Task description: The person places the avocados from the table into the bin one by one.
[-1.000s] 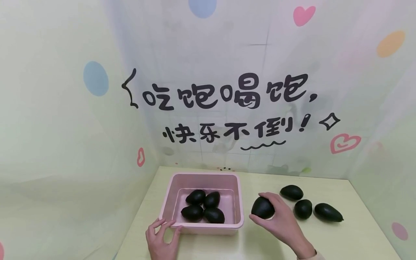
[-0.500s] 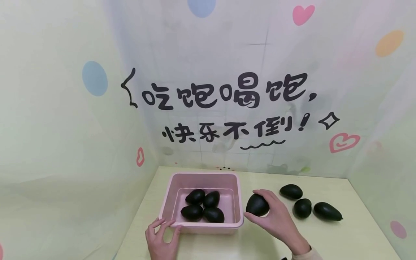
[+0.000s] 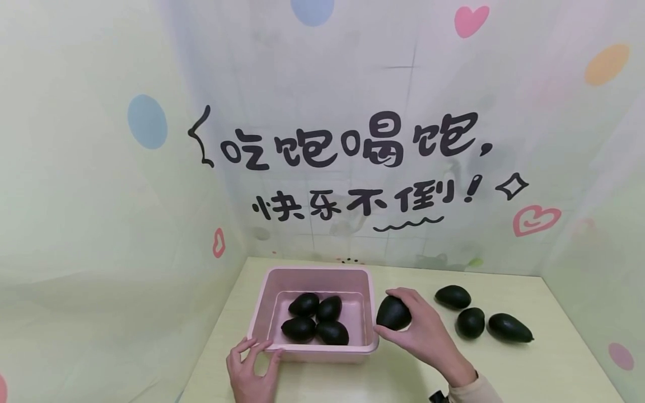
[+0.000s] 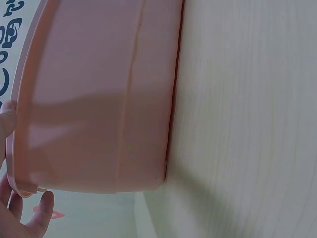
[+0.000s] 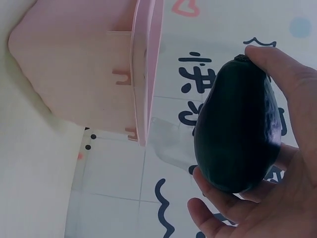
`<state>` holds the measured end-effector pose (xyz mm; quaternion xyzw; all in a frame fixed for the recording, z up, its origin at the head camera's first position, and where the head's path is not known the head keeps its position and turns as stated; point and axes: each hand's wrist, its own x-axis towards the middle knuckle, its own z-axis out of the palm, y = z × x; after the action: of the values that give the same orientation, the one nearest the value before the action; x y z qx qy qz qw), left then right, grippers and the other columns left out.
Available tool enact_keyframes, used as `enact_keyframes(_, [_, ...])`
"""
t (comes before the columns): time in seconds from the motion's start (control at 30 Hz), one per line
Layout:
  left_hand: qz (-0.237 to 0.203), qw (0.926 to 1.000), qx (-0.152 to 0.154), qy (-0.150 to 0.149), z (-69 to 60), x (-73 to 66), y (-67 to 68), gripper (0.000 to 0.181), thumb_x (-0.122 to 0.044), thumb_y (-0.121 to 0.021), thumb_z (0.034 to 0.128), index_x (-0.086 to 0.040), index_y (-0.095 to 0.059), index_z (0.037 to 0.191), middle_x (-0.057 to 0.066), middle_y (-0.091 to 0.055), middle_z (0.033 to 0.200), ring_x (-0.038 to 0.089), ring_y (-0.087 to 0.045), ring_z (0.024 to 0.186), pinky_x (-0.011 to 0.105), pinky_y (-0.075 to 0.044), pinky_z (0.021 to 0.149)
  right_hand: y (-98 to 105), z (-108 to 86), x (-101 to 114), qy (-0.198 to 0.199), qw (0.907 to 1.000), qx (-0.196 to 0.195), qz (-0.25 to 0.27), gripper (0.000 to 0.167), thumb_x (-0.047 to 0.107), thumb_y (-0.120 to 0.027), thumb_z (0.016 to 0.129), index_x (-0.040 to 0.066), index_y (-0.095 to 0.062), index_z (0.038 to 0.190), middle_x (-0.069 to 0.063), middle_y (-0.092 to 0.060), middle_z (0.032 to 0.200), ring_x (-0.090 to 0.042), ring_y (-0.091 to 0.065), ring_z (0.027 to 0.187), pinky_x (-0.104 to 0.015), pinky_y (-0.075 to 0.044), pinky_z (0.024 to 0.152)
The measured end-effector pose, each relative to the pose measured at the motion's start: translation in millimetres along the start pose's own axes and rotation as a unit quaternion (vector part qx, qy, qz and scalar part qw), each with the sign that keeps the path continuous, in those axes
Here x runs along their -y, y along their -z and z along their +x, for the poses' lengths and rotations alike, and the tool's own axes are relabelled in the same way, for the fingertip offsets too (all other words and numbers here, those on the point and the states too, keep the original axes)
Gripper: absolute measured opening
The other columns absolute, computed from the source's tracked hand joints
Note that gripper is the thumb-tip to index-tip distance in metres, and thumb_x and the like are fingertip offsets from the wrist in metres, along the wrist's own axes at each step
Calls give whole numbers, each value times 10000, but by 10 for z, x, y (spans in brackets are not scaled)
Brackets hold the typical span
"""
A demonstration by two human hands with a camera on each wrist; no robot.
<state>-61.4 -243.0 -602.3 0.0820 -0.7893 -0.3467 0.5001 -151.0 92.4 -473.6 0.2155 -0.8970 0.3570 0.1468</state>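
A dark green avocado (image 3: 394,313) is held between the thumb and fingers of my right hand (image 3: 423,333), raised just right of the pink plastic bin (image 3: 322,357). In the right wrist view the avocado (image 5: 237,129) has its stem end at the top, against a digit's tip, with other fingers around its lower end. My left hand (image 3: 252,372) grips the bin's front left corner, fingers at the rim and thumb on the front side. Inside the bin several avocados (image 3: 298,329) lie on its floor in a close group.
Three more avocados (image 3: 471,323) lie on the pale wooden table (image 3: 509,372) to the right of my right hand. Behind the table hangs a printed backdrop (image 3: 332,235) with black characters, and its sides close in the left and right.
My right hand has moved left with the avocado, slightly upward in view, to beside the bin's right rim. The left hand and the other avocados stay put.
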Motion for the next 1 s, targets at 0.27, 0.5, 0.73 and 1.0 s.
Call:
enact_keyframes(0.27, [-100, 9999, -66, -106, -6, 30, -11, 361, -90, -963, 604, -102, -811, 932, 209, -624, 1088, 185, -513, 1233, 105, -265, 1130, -91, -16, 5, -108, 9997, 214, 71, 688, 388, -976, 734, 148, -698, 1316, 2, -690, 1323, -199, -710, 1132, -366, -622, 876])
enact_keyframes(0.5, [-106, 9999, -38, -96, -2, 23, -8, 358, -89, -962, 610, -78, -811, 934, 210, -618, 1094, 284, -517, 1201, 94, -259, 1130, -100, 11, 54, -33, 9985, 549, 12, 698, 416, -966, 741, 122, -697, 1314, -2, -694, 1315, -191, -712, 1103, -346, -621, 880])
enact_keyframes(0.73, [-64, 9999, -48, -80, -5, 21, -8, 362, -73, -965, 601, -81, -810, 929, 212, -620, 1093, 330, -523, 1186, 93, -259, 1126, -115, 45, 51, 66, 9977, 671, -50, 718, 411, -957, 754, 106, -677, 1340, -18, -692, 1325, -197, -713, 1104, -351, -620, 886])
enact_keyframes(1.0, [-72, 9999, -54, -89, -12, 35, -20, 367, -59, -966, 598, -89, -809, 929, 208, -619, 1092, 325, -520, 1183, 95, -261, 1128, -162, 108, 27, 190, 9949, 986, -57, 762, 517, -925, 779, 126, -660, 1377, 5, -684, 1350, -191, -697, 1174, -389, -611, 964])
